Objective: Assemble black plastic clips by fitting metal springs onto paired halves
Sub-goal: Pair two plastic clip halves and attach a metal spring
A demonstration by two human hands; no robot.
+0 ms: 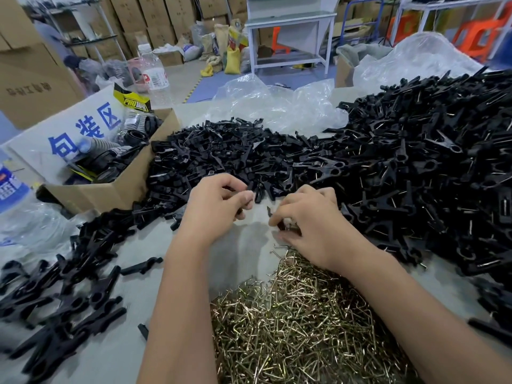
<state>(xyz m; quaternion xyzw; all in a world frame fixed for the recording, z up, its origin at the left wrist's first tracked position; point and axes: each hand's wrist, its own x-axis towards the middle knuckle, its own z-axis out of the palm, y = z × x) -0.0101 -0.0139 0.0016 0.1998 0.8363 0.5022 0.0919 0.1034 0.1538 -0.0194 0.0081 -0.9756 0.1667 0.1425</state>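
Hands are working mid-frame at the bench: right hand (310, 223) is gripping a black clip part (273, 214), left hand (219, 203) is pinching something small, likely readying a spring from the pile (299, 314) below.

View: single head camera, worn by the person; no second view.
Direction: forward and down along both forearms onto the counter (133, 306).
Nearness: close; hands (219, 202) lie at frame centre, the spring heap (299, 322) just below them.
Lens: wide-angle; edges bend outward.
Reach: clip heaps (415, 167) fill left and right; upper band takes in floor (194, 76) and stacked cartons (166, 20) well beyond.
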